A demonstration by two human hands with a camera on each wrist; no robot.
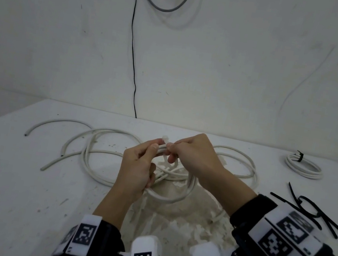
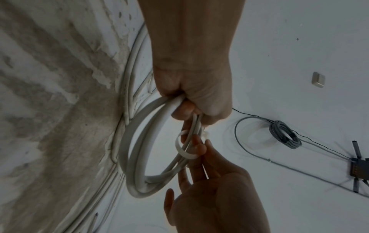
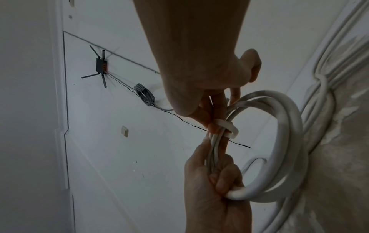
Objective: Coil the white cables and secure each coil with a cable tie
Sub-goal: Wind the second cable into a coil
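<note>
We see a wide white bench (image 1: pixel 9 167) with a stained, worn patch near its front edge. On it, at about 11 o'clock from the hands, lie loose white round cables (image 1: pixel 100 152) in open loops that are not yet coiled. At 2 o'clock, well apart, rests a finished white cable coil bound with a black tie (image 1: pixel 303 167), and at 3 o'clock lies a small heap of black cable ties (image 1: pixel 307 211).

In the middle we hold a small coil of white round cable (image 3: pixel 283 149), lifted a little above the bench. The left hand (image 1: pixel 137 167) grips the gathered strands in a closed fist, so the coil hangs from it toward the bench. The right hand (image 1: pixel 195 155) is just beside it, on the far side. Its fingertips (image 3: pixel 211 124) pinch a flat white plastic cable tie (image 3: pixel 229 128), which makes a loose loop around the bundled strands.

The important relation, in our judgement, is this: the bundle runs from the left fist straight toward the right hand, and the tie loop lies across this axis, between the two hands. The right hand is nearer to the tie head, so it should pull the tail, away from the bundle, while the left hand keeps the strands together.
</note>
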